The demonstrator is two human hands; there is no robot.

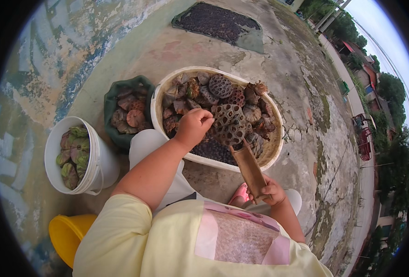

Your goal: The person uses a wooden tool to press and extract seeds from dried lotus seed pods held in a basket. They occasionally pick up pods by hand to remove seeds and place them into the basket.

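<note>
My left hand [194,126] pinches the left edge of a dry, grey-brown lotus seed pod [229,124], which is full of open holes. The pod is above an oval woven basket [275,155] with a pale rim. In my right hand [271,191] is a split bamboo strip [249,168], curved like a trough and slanting up to the left. Its far end meets the lower edge of the pod. More dried lotus pods [220,86] are heaped in the basket. Dark loose lotus seeds [211,150] lie along its near side.
To the left stand a green sack of pods [109,119] and a white bucket [98,166] with greenish pods. A yellow bucket [60,235] lies tipped by my left side. Dark material covers a green mesh sheet [249,43] on the cracked concrete [305,138].
</note>
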